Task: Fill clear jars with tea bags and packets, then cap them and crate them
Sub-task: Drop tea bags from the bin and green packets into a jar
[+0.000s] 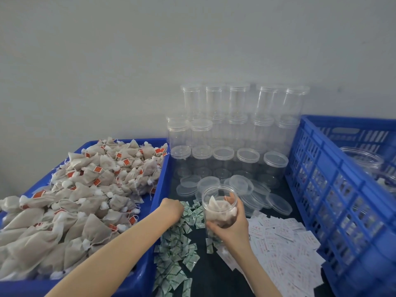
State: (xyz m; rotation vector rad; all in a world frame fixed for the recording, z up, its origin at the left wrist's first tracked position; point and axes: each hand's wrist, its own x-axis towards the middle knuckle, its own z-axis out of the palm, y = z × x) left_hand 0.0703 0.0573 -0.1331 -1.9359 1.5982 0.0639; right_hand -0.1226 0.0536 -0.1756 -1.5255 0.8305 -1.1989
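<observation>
Right hand (230, 224) wrapped around an open clear jar (219, 209), upright on the dark table (201, 273), tea bags inside. Left hand (171, 209), just left of the jar, fingers curled down into the green-white packets (177, 247); grip unclear.

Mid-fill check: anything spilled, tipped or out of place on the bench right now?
Nothing spilled or tipped. The right hand holds the open jar upright with tea bags inside; the left hand is at the green packets. Loose lids lie heaped, overlapping, before the stacked jars.
</observation>
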